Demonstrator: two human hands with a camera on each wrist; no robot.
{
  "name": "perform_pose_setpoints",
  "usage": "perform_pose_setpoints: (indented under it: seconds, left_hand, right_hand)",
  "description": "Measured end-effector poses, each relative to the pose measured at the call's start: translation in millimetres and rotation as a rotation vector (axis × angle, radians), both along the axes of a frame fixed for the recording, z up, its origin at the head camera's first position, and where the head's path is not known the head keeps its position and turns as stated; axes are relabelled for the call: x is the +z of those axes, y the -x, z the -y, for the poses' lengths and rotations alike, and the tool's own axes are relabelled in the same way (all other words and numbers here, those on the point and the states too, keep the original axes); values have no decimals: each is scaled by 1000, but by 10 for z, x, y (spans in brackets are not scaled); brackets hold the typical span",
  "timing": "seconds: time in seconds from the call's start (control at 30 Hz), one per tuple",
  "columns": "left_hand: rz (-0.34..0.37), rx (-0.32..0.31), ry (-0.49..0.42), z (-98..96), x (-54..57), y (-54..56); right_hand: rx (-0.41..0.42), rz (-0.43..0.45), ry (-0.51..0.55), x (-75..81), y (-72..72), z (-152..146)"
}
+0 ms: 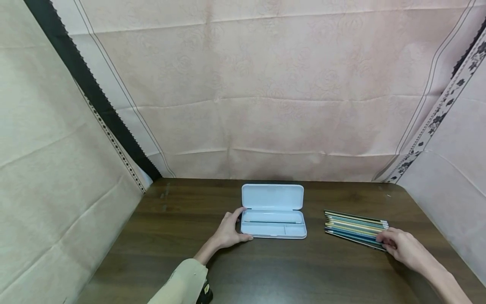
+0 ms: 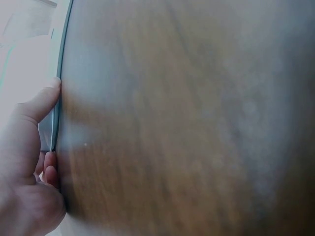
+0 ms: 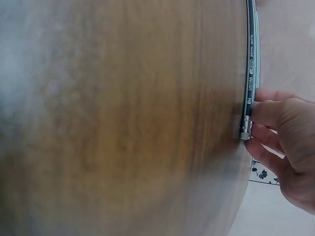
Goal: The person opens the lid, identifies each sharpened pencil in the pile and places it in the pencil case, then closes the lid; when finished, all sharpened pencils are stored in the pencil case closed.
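A light blue pencil case [image 1: 306,223] lies with its lid up and hinged at the back. In its long compartment is one pencil [image 1: 271,222]. My left hand [image 1: 230,231] grips the case's left end, thumb at the front corner and fingers near the hinge. To the right, several pencils [image 1: 349,227] in green, blue and yellowish tones lie side by side in a flat row. My right hand [image 1: 403,248] has its fingertips at the right end of the row, pinching the nearest, a dark pencil [image 3: 250,73] marked HB, by its metal-capped end.
The dark brown wooden table [image 1: 152,261] runs back to a pale cloth wall [image 1: 265,93]. More cloth panels rise on the left [image 1: 57,169] and the right [image 1: 452,169], close to the table's sides. The case and the pencil row stand a short way apart.
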State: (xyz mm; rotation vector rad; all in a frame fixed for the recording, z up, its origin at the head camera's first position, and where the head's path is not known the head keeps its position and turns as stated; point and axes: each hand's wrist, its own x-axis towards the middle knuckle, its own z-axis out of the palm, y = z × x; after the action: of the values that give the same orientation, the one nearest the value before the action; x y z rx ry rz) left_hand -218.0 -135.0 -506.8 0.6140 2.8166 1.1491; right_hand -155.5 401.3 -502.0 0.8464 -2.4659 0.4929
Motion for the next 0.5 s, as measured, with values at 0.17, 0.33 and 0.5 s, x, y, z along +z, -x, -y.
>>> perform_pose_setpoints:
  seconds: [0.17,0.33,0.5]
  left_hand:
    - [4,0,-8,4,6,3]
    - [8,2,-8,3,2,0]
    - [-5,1,3,3,-4,4]
  right_hand:
    - [2,13,-16,-7,5,-4]
    - [13,-6,-17,-16,17,-9]
    - [24,-13,-16,-4,20,-4]
